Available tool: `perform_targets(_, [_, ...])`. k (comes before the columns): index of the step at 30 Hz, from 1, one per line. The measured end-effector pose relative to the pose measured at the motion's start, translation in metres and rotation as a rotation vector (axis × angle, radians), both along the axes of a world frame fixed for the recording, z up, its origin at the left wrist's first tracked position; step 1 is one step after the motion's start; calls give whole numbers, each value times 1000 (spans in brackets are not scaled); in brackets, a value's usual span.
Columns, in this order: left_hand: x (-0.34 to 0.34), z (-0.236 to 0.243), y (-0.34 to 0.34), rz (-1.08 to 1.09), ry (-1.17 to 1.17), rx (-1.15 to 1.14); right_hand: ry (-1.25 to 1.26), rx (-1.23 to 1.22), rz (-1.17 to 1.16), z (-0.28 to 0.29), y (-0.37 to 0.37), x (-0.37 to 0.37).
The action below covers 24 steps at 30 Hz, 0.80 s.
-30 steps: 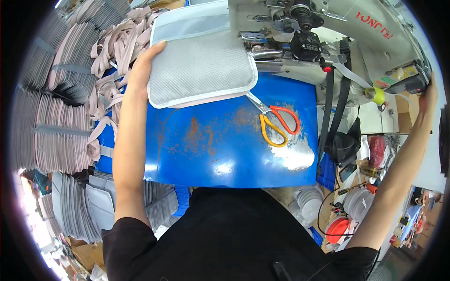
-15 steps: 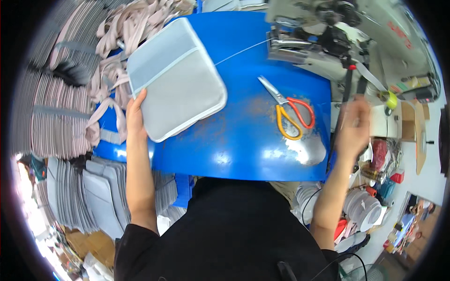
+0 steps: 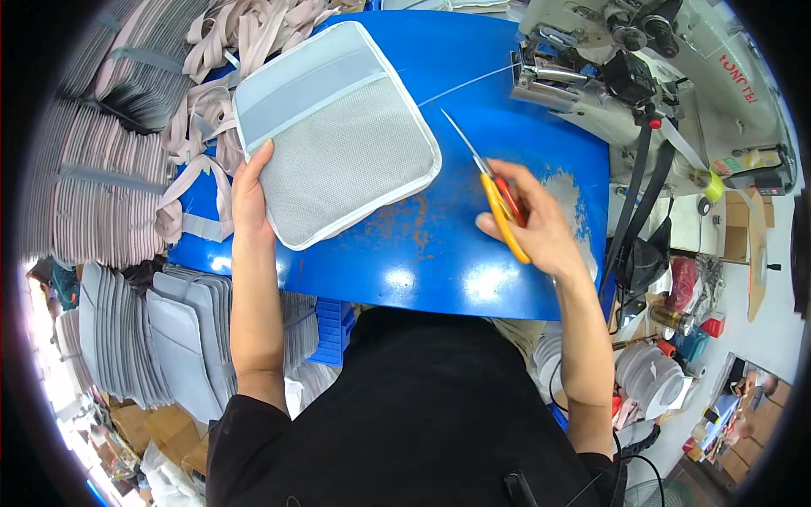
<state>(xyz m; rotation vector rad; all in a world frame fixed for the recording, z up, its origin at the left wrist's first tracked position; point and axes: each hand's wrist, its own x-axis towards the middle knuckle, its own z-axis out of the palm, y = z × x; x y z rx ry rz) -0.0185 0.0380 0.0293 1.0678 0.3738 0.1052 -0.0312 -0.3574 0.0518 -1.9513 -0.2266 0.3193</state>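
Observation:
My left hand is closed on the lower left edge of a grey fabric panel, thumb on top. The panel has rounded corners, pale edge binding, a mesh lower part and a smooth upper strip. It is tilted over the blue table. From the panel's right edge a thin pale strip runs to the metal guide of the sewing machine. My right hand grips the scissors by their orange and red handles. The blades point up and left, apart from the panel and just below the strip.
Tangled pinkish straps lie along the table's left side. Bundled stacks of grey panels stand beyond them, and more panels are at the lower left. Black belts hang by the machine at right. White spools sit below right.
My right hand has come left from beside the machine and picked up the scissors from the table. The panel in my left hand has shifted slightly right and up.

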Motion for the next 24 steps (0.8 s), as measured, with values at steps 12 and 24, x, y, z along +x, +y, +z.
perform_targets(12, [-71,119,-67,-331,-755,1695,-157,-637,-153,-16,-19,-6])
perform_targets(24, [-134,91,80,-507,-129,1653,-559,-599,-196,-46,-70,-16])
